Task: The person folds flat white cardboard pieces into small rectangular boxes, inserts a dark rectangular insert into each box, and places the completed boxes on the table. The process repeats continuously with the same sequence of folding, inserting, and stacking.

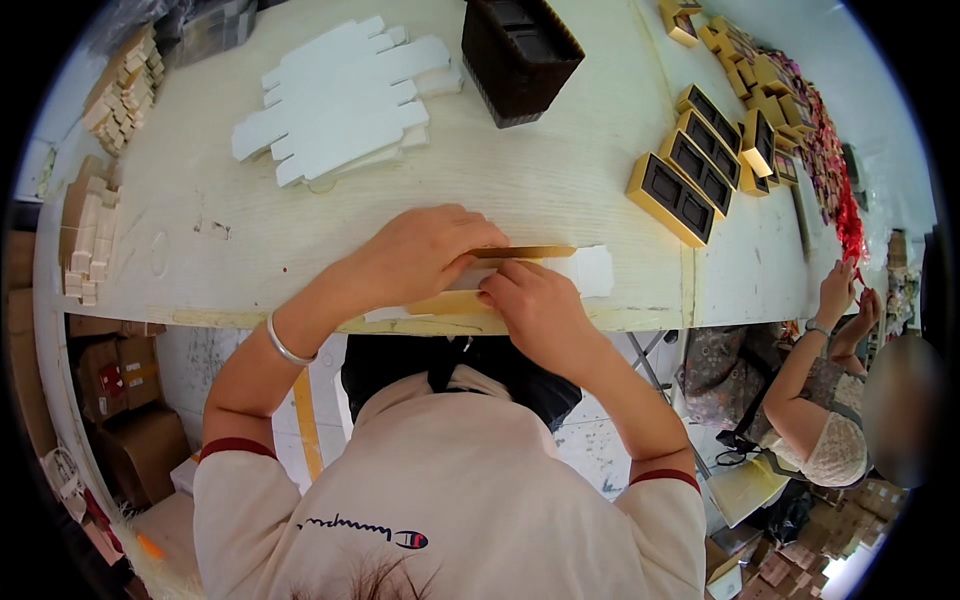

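Note:
A partly folded carton [594,270], white inside with gold side walls, lies at the table's near edge in front of me. Its two long gold sides stand up, and a white end flap lies flat to the right. My left hand [430,250], with a silver bangle on the wrist, grips the carton's far gold wall near its left part. My right hand [540,308] pinches the near side, fingertips bent over the inside. Both hands hide part of the carton's middle. Beyond them is a pile of flat white carton blanks [345,105].
A stack of dark brown plastic trays [520,75] stands at the far middle. Gold boxes with dark inserts [672,198] sit to the right, with more gold boxes [775,75] behind. Folded pieces [92,235] line the left edge. At right, another person's hands [840,295] hold red ribbon [850,225].

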`<action>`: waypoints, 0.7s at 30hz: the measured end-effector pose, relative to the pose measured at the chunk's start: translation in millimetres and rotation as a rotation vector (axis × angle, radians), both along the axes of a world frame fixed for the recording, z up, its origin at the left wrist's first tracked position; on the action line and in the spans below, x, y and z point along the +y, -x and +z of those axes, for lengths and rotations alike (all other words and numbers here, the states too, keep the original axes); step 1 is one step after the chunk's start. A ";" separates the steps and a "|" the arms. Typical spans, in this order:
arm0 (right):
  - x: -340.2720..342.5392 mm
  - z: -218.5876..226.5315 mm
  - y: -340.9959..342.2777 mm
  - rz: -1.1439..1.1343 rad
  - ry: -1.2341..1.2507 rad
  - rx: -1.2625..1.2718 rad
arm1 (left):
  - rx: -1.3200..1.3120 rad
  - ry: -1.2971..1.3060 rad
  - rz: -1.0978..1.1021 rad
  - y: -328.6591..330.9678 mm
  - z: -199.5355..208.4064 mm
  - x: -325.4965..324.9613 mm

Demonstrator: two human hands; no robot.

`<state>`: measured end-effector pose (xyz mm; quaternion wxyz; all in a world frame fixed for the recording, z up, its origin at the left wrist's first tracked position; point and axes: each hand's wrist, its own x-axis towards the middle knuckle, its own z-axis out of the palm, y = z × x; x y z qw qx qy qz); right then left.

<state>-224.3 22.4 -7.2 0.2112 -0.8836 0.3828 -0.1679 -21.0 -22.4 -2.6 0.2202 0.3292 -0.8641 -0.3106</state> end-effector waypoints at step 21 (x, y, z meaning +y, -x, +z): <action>-4.3 6.1 30.7 0.180 -0.042 -0.210 | 0.000 -0.223 -0.014 -8.1 23.1 51.2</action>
